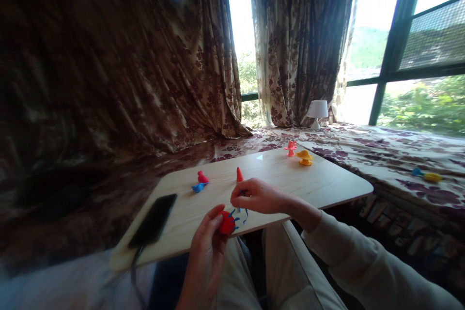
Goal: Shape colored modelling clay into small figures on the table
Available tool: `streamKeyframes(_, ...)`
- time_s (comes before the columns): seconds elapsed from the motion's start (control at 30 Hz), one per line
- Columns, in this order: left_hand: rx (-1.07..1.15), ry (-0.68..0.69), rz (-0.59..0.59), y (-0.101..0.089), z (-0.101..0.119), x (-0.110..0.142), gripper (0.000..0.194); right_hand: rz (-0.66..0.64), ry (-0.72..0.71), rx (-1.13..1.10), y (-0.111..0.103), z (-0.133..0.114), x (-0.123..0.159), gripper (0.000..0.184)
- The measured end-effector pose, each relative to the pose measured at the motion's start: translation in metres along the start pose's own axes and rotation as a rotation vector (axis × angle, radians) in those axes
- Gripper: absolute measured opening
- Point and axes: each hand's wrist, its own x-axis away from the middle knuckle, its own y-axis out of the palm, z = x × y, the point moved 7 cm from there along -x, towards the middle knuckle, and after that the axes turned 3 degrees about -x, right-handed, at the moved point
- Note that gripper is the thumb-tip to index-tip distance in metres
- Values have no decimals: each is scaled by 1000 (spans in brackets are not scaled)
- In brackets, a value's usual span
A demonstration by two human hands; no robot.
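My left hand [209, 240], near the table's front edge, holds a red ball [227, 223] between thumb and fingers. Several thin blue strips stick out from the ball's right side, and the whole looks like modelling clay. Just above and to the right, my right hand [254, 196] is closed in a pinch. Its fingers hide most of what they hold; a bit of blue shows beside them. A curved blue strip [246, 216] lies below that hand, on or just above the table. Behind the right hand a red cone [239, 175] points upward.
A light wooden lap table [276, 179] spans my legs. On it are a black phone [153, 220] with a cable, a pink and blue figure [201, 182], a pink figure [291, 148] and a yellow one [304, 157]. A white lamp [317, 110] stands beyond.
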Motion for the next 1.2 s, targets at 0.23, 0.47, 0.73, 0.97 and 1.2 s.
streamKeyframes(0.23,0,-8,-9,2,1,2,19,-59,-7,79,11,0,0,21)
streamKeyframes(0.47,21,-30,-10,0,2,-1,19,-101,32,51,1,2,2,32)
streamKeyframes(0.73,41,-58,-25,0,-2,2,20,-157,66,8,7,10,5,24)
streamKeyframes(0.97,-49,-24,-27,0,0,1,22,-104,88,35,1,6,2,27)
streamKeyframes(1.2,-165,-15,-156,3,-1,5,44,-137,130,64,9,16,-2,24)
